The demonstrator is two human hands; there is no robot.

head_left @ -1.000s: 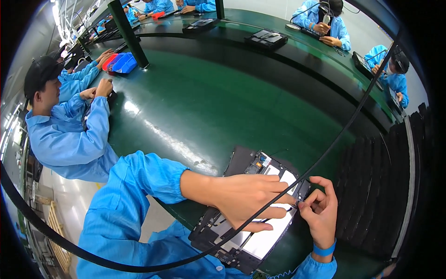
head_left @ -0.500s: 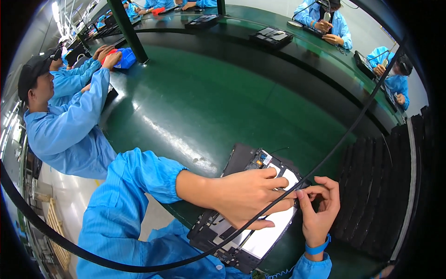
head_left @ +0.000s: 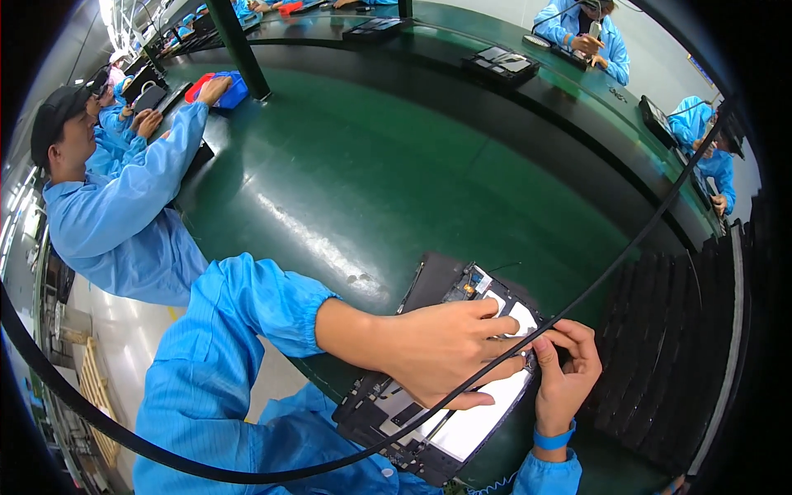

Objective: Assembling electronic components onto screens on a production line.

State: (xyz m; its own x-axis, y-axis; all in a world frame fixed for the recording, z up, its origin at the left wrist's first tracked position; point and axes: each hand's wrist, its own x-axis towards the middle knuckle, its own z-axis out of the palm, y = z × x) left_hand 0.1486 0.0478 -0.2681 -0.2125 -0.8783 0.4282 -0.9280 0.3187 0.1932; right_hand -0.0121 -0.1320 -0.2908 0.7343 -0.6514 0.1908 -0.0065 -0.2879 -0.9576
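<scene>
- While the left hand (head_left: pixel 445 351) spreads wide over the white panel (head_left: pixel 487 417) of one dark, opened device (head_left: pixel 450 431), its fingers stand apart, forefinger toward the right hand; contact with the panel cannot be told.
- Right hand (head_left: pixel 569 371), one: thumb and forefinger drawn close together at the device's right edge, remaining fingers curled; whether something small is pinched there cannot be told.
- Device, one: at the near edge of the green tabletop (head_left: pixel 388 173), set at a slant, partly hidden by the left hand.
- Black cable (head_left: pixel 239 478), one: crosses the view in front of hands and device.
- Blue wristband (head_left: pixel 554 441), one, on the right wrist; blue coiled cord (head_left: pixel 495 486), one, below the device.
- Black stack (head_left: pixel 660 346), at right; layers not countable.
- Bins, two: red (head_left: pixel 196 86), blue (head_left: pixel 237 87), beside a green post (head_left: pixel 239 49).
- Co-worker (head_left: pixel 115 223) nearest at left, one, hand at the bins; two more at upper right.
</scene>
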